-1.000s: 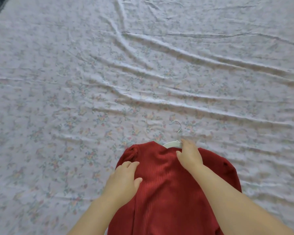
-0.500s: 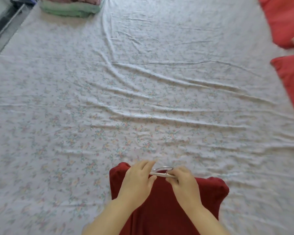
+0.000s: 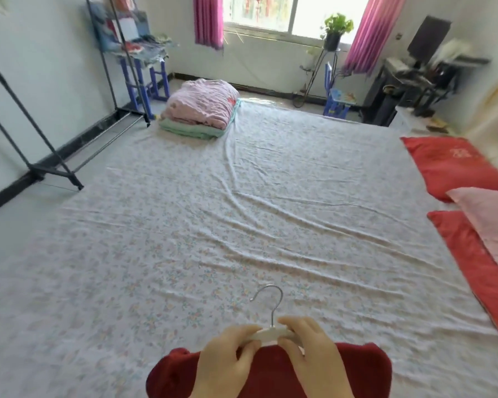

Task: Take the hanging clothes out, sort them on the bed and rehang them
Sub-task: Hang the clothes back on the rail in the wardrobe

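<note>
On my far left stands the clothes rack (image 3: pixel 52 168), its lower frame bare; whether garments hang higher up I can't tell, since that corner is blurred. Beyond it, folded bedding (image 3: pixel 202 110) sits at the far end of the bed (image 3: pixel 242 211). Closer in, my left hand (image 3: pixel 227 360) has its grip pinched on the left side of the white hanger (image 3: pixel 270 334), fingers curled around the bar. The red top (image 3: pixel 270 374) lies on the bed's near edge, directly below me, its collar around the hanger neck. My right hand (image 3: pixel 308 351) grips the hanger's right side the same way. Further right, red pillows (image 3: pixel 457 168) line the bed's edge. I judge the work early or midway: this one garment is being hung, no other sorted clothes show, and carrying it to the rack remains.
</note>
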`<action>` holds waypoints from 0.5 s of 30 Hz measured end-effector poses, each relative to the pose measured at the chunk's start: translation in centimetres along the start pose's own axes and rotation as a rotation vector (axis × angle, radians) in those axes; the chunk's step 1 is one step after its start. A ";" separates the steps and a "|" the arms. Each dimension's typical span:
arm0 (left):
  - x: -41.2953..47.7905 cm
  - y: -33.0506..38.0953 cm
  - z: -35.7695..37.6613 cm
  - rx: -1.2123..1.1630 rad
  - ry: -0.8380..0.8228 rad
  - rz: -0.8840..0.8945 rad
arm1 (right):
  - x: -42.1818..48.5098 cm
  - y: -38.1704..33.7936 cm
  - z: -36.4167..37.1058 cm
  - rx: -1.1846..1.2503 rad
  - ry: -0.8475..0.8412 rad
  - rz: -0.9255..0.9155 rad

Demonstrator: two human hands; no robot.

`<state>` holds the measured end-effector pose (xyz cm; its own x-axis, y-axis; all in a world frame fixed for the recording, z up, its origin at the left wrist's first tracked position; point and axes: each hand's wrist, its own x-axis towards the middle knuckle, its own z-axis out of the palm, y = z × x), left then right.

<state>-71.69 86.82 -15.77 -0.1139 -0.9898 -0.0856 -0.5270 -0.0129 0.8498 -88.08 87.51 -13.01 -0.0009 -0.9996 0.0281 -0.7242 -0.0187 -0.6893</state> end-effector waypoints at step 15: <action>-18.3 0.5 -13.2 0.099 0.886 -0.321 | -2.1 -16.3 5.3 -0.080 -0.473 -1.066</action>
<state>-58.71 103.07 -6.92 0.7087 -0.6887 0.1528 -0.4953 -0.3315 0.8030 -72.63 89.78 -5.64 0.8784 -0.3869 0.2806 -0.2447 -0.8684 -0.4312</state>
